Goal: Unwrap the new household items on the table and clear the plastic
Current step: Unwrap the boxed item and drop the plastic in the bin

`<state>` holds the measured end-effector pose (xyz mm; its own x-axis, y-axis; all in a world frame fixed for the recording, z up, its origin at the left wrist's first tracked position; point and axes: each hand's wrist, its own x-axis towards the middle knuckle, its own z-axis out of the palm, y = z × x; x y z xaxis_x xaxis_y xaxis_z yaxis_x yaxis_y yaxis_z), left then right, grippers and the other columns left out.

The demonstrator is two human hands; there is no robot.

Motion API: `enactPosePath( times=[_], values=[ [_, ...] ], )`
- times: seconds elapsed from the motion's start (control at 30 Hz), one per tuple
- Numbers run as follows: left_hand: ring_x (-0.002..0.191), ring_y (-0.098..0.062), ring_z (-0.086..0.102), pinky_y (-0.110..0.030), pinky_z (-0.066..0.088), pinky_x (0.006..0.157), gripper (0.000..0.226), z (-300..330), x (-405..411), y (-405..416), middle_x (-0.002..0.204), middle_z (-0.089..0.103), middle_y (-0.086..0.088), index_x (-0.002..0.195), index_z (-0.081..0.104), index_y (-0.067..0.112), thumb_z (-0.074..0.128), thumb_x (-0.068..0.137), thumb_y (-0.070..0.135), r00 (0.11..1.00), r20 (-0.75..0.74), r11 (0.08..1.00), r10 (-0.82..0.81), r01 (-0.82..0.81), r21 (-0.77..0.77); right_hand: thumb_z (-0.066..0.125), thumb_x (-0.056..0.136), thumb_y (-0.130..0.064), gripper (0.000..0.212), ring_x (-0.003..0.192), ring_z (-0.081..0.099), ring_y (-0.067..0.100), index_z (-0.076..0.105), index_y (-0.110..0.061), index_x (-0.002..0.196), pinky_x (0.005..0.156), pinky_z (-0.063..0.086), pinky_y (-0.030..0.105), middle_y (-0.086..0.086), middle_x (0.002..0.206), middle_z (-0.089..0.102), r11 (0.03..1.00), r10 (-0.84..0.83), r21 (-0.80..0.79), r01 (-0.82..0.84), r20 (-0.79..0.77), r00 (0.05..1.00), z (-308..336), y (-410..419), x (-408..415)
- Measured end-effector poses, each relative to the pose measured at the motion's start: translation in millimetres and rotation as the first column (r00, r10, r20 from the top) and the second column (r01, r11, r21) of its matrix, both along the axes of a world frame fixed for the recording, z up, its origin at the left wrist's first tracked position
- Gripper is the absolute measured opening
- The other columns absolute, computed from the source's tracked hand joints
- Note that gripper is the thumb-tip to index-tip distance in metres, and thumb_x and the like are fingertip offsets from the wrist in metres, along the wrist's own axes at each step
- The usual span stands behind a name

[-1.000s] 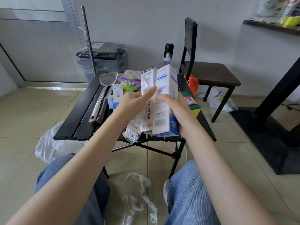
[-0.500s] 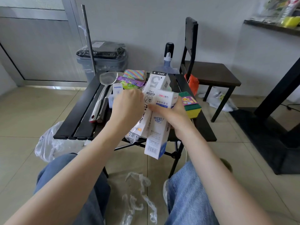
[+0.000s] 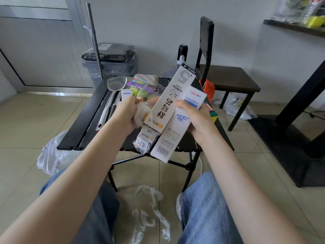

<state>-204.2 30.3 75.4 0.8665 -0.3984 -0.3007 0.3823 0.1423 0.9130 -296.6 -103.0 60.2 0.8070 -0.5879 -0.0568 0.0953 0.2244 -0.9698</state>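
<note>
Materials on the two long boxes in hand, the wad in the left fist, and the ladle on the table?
Long boxes: likely printed cardboard, smooth finish; sharp folded edges, flat printed faces. Wad gripped by the left hand: thin clear plastic film, crinkled, translucent. Ladle: looks like polished metal, probably steel; bright grey reflections.

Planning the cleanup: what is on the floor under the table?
Crumpled clear plastic wrap lies between the feet, in front of the table. A plastic bag sits by its left corner. The arms, the knees and the tabletop hide the rest of the floor there.
</note>
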Motion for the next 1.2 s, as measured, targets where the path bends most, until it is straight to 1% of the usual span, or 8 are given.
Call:
enactPosePath(
  times=[0.13, 0.3, 0.43, 0.63, 0.8, 0.93, 1.1, 1.2],
  values=[
    [0.039, -0.012, 0.052, -0.014, 0.04, 0.036, 0.025, -1, -2, 2, 0.057, 0.056, -0.005, 0.082, 0.056, 0.004, 0.04, 0.096, 0.018, 0.984, -0.085, 0.982, -0.158, 0.148, -0.12, 0.069, 0.083, -0.003, 0.025, 0.076, 0.071, 0.014, 0.063, -0.014, 0.105, 0.061, 0.057, 0.026, 0.005, 0.095, 0.073, 1.0, -0.02, 0.025, 0.019, 0.053, 0.998, -5, 4, -1],
    [0.066, -0.017, 0.06, -0.023, 0.047, 0.048, 0.039, -9, 7, 6, 0.106, 0.069, -0.016, 0.115, 0.06, 0.005, 0.065, 0.089, 0.034, 0.957, 0.12, 0.951, -0.263, 0.236, 0.2, 0.067, 0.084, -0.003, 0.024, 0.076, 0.072, 0.013, 0.062, -0.016, 0.104, 0.061, 0.057, 0.026, 0.004, 0.095, 0.073, 0.997, -0.053, 0.068, 0.047, 0.103, 0.993, -2, -1, -4],
    [0.042, -0.004, 0.037, -0.012, 0.024, 0.032, 0.048, -5, 0, 10, 0.07, 0.064, 0.007, 0.102, 0.067, 0.017, 0.055, 0.085, 0.06, 0.846, 0.227, 0.796, -0.482, 0.314, 0.517, 0.071, 0.081, -0.005, 0.046, 0.087, 0.072, 0.019, 0.055, -0.008, 0.124, 0.062, 0.057, 0.027, 0.009, 0.106, 0.071, 0.991, -0.136, 0.026, 0.134, 0.077, 0.988, 1, -7, -3],
    [0.039, -0.005, 0.03, -0.015, 0.025, 0.035, 0.029, -5, 12, 25, 0.052, 0.048, 0.01, 0.081, 0.068, 0.02, 0.061, 0.088, 0.047, 0.804, 0.363, 0.791, -0.471, 0.203, 0.577, 0.066, 0.086, -0.013, 0.026, 0.07, 0.071, 0.008, 0.062, -0.017, 0.111, 0.055, 0.054, 0.023, 0.001, 0.093, 0.074, 0.991, -0.135, 0.025, 0.135, 0.002, 0.991, 21, -25, -15],
    [0.063, -0.013, 0.052, -0.028, 0.041, 0.062, 0.017, -7, 18, 8, 0.075, 0.057, 0.0, 0.082, 0.054, 0.014, 0.042, 0.093, 0.016, 0.975, 0.2, 0.988, -0.098, 0.071, 0.14, 0.061, 0.09, -0.02, 0.009, 0.066, 0.07, 0.004, 0.064, -0.023, 0.098, 0.056, 0.054, 0.023, -0.007, 0.078, 0.074, 0.999, 0.025, 0.037, -0.024, -0.03, 0.999, 25, -15, -22],
    [0.06, -0.019, 0.067, -0.031, 0.057, 0.06, 0.025, 8, 17, 1, 0.075, 0.067, -0.011, 0.093, 0.054, -0.001, 0.03, 0.089, 0.007, 0.976, -0.12, 0.868, -0.179, 0.1, -0.486, 0.06, 0.09, -0.02, 0.007, 0.06, 0.068, 0.002, 0.063, -0.025, 0.085, 0.064, 0.053, 0.027, -0.01, 0.068, 0.072, 0.991, 0.122, 0.052, -0.12, -0.038, 0.992, 25, -9, -26],
    [0.046, -0.013, 0.052, -0.02, 0.047, 0.043, 0.019, 22, 11, -10, 0.061, 0.052, -0.005, 0.082, 0.044, 0.007, 0.029, 0.095, 0.007, 0.992, -0.121, 0.902, -0.045, -0.011, -0.431, 0.058, 0.091, -0.019, 0.01, 0.059, 0.068, 0.003, 0.063, -0.024, 0.085, 0.054, 0.055, 0.02, -0.009, 0.066, 0.072, 0.981, 0.191, -0.029, -0.194, -0.074, 0.979, 27, -12, -23],
    [0.04, -0.01, 0.047, -0.012, 0.037, 0.041, 0.018, 29, 7, -18, 0.054, 0.052, 0.001, 0.076, 0.044, 0.014, 0.039, 0.09, 0.024, 0.983, 0.18, 0.987, -0.027, 0.055, -0.154, 0.058, 0.091, -0.017, 0.015, 0.059, 0.068, 0.006, 0.064, -0.024, 0.08, 0.063, 0.056, 0.024, -0.008, 0.066, 0.072, 0.957, 0.281, -0.043, -0.287, -0.11, 0.954, 28, -13, -23]
  ],
)
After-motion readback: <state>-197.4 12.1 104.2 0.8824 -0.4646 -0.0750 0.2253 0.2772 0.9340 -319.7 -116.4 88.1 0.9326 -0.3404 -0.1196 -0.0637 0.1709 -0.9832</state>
